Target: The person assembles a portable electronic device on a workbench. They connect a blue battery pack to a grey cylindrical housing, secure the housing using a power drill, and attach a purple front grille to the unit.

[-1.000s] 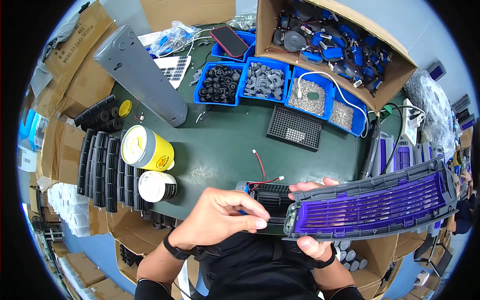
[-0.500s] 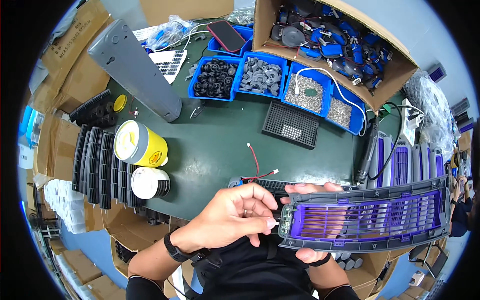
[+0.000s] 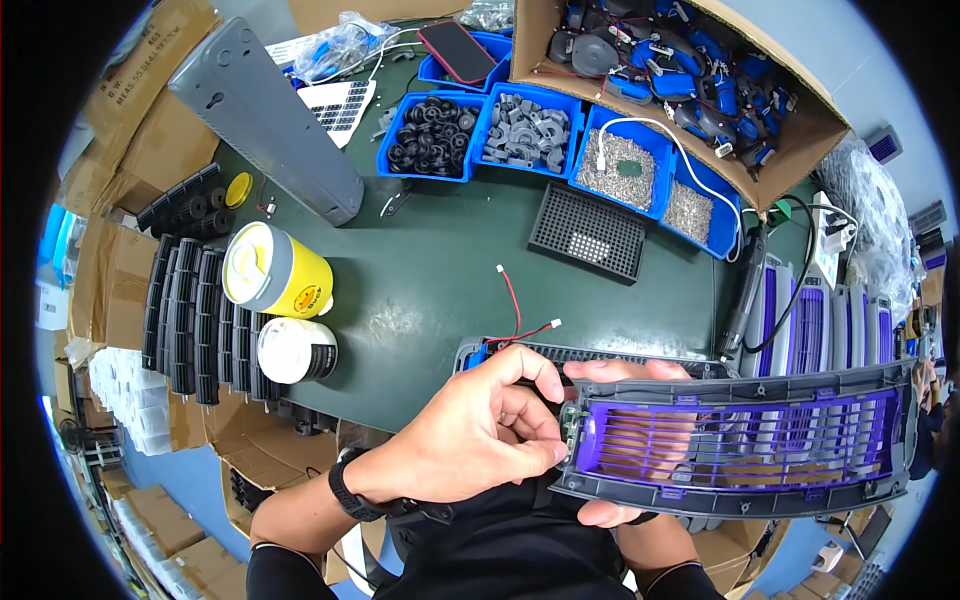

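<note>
One grey-and-purple grille panel, clamped in the right hand, is at the desk's near edge; the left hand touches its left end (gripping or not, I cannot tell). Beyond: five blue bins.

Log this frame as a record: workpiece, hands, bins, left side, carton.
workpiece: grey-framed panel with purple slats
left hand: fingertips pinched at the panel's small circuit board; anything held is hidden
right hand: gripping the panel from behind
blue bins: black wheel-like parts, grey parts, small metal pieces
left side: tall grey housing, yellow container, white tub, black rollers
carton: upper right, blue parts inside
</note>
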{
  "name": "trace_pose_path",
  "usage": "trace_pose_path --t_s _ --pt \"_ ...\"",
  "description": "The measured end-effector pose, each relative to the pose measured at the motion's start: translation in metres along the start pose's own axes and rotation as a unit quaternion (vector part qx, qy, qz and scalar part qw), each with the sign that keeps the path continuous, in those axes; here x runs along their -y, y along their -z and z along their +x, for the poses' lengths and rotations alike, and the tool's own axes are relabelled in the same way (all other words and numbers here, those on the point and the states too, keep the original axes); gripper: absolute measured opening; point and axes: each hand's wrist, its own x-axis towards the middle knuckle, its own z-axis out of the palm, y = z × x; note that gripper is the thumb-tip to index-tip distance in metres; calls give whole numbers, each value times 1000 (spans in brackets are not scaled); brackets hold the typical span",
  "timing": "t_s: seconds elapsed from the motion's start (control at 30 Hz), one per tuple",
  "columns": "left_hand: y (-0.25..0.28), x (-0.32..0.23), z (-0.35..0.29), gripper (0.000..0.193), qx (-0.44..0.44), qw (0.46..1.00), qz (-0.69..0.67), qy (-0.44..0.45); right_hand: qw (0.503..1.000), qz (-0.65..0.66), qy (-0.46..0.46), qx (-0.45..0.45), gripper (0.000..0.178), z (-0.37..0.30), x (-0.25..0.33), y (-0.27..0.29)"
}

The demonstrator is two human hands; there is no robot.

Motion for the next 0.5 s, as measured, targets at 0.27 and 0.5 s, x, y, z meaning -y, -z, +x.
trace_pose_path --t_s 0.27,0.5 --pt "-2 -1 -1 40 -9 1000 12 10 999 40 -28 10 117 2 12 -6" --pt "-7 -3 0 39 -19 1000 17 0 999 13 -36 9 114 2 11 -3"
